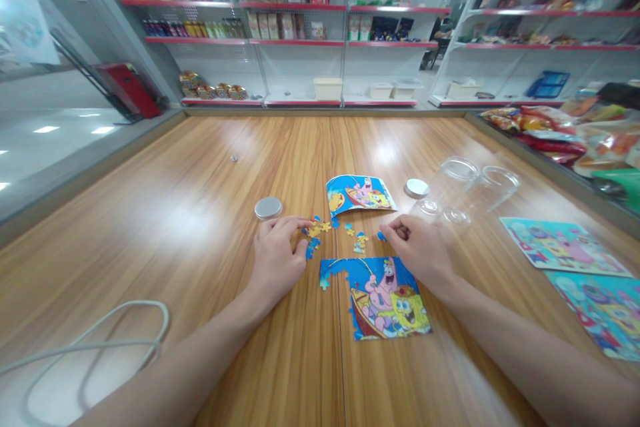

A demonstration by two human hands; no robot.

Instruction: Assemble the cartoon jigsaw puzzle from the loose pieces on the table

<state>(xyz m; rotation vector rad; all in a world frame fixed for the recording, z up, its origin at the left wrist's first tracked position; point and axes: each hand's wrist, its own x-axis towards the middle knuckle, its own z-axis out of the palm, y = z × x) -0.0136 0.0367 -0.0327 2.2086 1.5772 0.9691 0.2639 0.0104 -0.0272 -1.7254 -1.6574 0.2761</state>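
A partly assembled jigsaw puzzle (385, 297) with cartoon figures in a boat lies flat between my forearms; its left side has a ragged gap. Above it sits a slightly curled picture sheet (360, 193) with the same scene. My left hand (280, 250) rests with fingers apart around a cluster of loose yellow and blue pieces (314, 233). My right hand (420, 247) is closed in a pinch on a small blue puzzle piece (381, 236), just above the puzzle's upper right edge. More loose pieces (360, 241) lie between my hands.
Two clear jars (453, 180) lie on their sides at right, near a white lid (417, 187). Another lid (269, 207) is beside my left hand. Two picture sheets (565, 247) lie far right. A pale cable (100, 343) loops at left. Snack bags (550, 130) border the table.
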